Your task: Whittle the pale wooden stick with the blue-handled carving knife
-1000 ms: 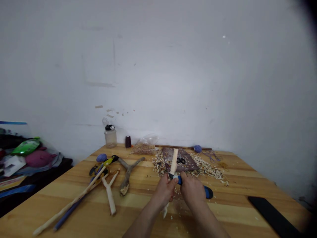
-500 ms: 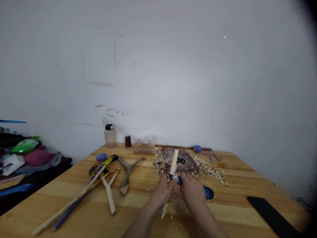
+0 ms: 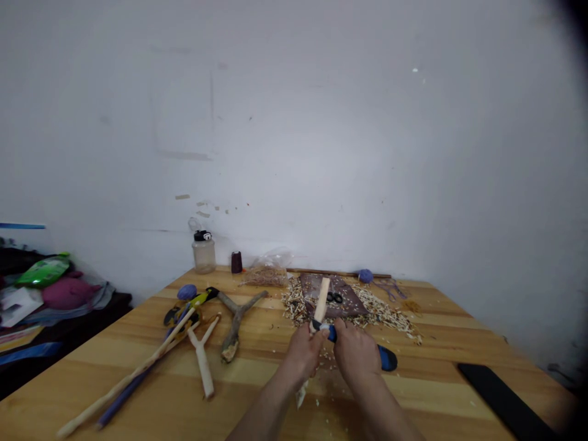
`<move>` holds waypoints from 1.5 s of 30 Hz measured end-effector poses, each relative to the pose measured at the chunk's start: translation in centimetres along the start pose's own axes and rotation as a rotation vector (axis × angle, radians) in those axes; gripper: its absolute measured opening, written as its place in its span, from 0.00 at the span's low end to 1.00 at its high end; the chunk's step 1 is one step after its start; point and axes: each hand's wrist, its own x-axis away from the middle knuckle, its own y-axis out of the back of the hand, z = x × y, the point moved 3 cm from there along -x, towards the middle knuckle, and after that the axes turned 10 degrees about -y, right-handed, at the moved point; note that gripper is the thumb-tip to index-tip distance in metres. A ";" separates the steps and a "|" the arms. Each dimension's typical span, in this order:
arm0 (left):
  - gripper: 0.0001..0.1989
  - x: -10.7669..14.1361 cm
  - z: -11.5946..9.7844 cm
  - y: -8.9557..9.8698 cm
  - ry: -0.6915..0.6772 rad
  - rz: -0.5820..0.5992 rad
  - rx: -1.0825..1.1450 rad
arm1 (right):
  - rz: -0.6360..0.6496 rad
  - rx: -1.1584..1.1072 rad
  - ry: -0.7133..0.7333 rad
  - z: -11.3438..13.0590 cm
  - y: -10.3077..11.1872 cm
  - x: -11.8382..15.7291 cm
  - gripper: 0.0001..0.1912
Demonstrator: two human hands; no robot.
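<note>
My left hand [image 3: 303, 352] is closed around a pale, peeled wooden stick [image 3: 323, 300], which slants upward and away from me. Its lower end shows below the hand. My right hand [image 3: 358, 352] grips a knife with a blue-and-black handle [image 3: 387, 358]. The front of the knife lies across the stick just above my left hand, and the left thumb rests against it. I cannot make out the blade. Beyond the hands, wood shavings [image 3: 386, 315] surround and partly cover a dark brown sheet [image 3: 349, 300], where black scissor handles [image 3: 334, 297] show.
Left on the wooden table [image 3: 160, 392] lie a peeled forked stick [image 3: 203, 367], a forked branch with bark [image 3: 234, 327] and a long pale stick [image 3: 124, 383]. A bottle [image 3: 204, 254], thread spool [image 3: 236, 262] and plastic bag [image 3: 266, 274] line the back. A black flat object [image 3: 500, 398] is at right.
</note>
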 end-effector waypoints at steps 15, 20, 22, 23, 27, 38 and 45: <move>0.20 -1.0 0.8 0.5 -0.193 -0.036 0.082 | 0.049 -0.095 0.110 -0.4 0.7 -0.5 0.07; 0.20 -0.9 0.9 0.3 -0.151 -0.028 0.098 | 0.015 -0.103 0.100 -0.5 1.0 -0.4 0.06; 0.20 -0.9 0.9 0.3 -0.145 -0.038 0.106 | -0.010 -0.105 0.098 -0.5 0.9 -0.3 0.06; 0.20 -0.9 0.9 0.3 -0.147 -0.041 0.108 | -0.018 -0.105 0.099 -0.5 0.9 -0.3 0.07; 0.20 -0.8 0.8 0.3 -0.155 -0.032 0.090 | -0.010 -0.106 0.096 -0.6 0.6 -0.4 0.07; 0.17 -0.9 1.2 -0.1 -0.099 -0.076 0.050 | -0.029 -0.075 0.038 -0.4 0.5 -0.2 0.07; 0.16 -0.9 1.1 -0.2 -0.059 -0.089 0.036 | -0.012 -0.048 0.015 -0.2 0.6 -0.1 0.07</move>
